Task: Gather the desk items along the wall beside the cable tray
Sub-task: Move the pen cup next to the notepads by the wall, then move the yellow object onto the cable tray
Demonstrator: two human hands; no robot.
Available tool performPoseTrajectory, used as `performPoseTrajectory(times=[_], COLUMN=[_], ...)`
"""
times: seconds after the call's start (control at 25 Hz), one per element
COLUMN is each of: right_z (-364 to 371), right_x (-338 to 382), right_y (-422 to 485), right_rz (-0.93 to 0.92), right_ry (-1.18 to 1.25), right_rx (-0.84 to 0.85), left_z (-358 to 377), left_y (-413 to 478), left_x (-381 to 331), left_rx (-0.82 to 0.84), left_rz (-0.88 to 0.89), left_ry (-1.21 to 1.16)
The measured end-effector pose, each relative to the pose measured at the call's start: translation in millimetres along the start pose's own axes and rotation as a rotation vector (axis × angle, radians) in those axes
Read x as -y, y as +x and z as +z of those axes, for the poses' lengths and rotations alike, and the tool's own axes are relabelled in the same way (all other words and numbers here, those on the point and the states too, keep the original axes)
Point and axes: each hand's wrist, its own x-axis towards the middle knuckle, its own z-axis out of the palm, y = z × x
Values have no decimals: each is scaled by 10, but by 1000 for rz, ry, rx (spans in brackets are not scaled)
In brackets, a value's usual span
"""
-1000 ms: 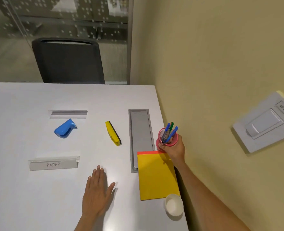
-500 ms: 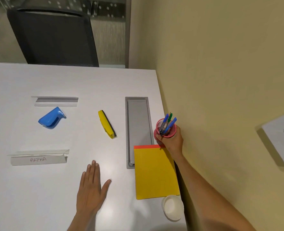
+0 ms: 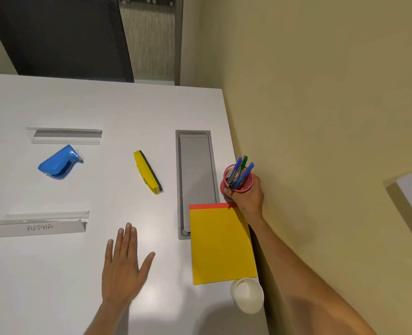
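Note:
My right hand grips a pink mesh pen cup holding several pens, standing by the yellow wall just right of the grey cable tray. A yellow notepad with a red top strip lies in front of the cup, covering the tray's near corner. A white paper cup sits at the pad's near right corner. My left hand rests flat on the white desk, fingers straight. A yellow stapler lies left of the tray, and a blue tape dispenser further left.
Two clear name-plate holders stand on the left: one reading ALPHA, one blank behind it. A dark office chair is at the desk's far edge. The wall runs along the desk's right side.
My head has tipped downward, so everything sits lower in view. Both hands and the desk items keep their places; my right hand still holds the pen cup.

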Motion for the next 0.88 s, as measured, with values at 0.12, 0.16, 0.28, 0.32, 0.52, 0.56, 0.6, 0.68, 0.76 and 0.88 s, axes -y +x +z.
performPoseTrajectory(times=[0.12,0.16,0.28,0.32,0.52,0.56,0.6,0.68,0.76,0.88], right_z=[-5,-3,15,25,23,9,-6,-18,6,151], right_x=[-17,-26,-30,-38,-44,-28,-6,38,68,127], right_y=[-33,-47,-75,-79,-104,-126,-161,-288,-503,-957], right_rz=[-4,-3,6,8,30,40,53,77,121,222], right_ry=[5,5,19,27,52,67,85,93,8,-86], right_rx=[5,2,1,0,-1,3,5,-5,-84,-220], left_z=[-6,-10,-18,-19,-6,-4,-1,2,7,9], left_y=[0,-1,-7,-8,-4,-2,-1,-1,5,15], left_x=[4,3,-1,-1,4,5,5,8,9,17], left_rx=[3,5,7,6,-1,-4,-7,-13,-17,-13], left_rz=[-3,-4,-3,-1,-2,0,2,7,13,15], left_ry=[-8,-8,-9,-11,-10,-12,-12,-14,-23,-28])
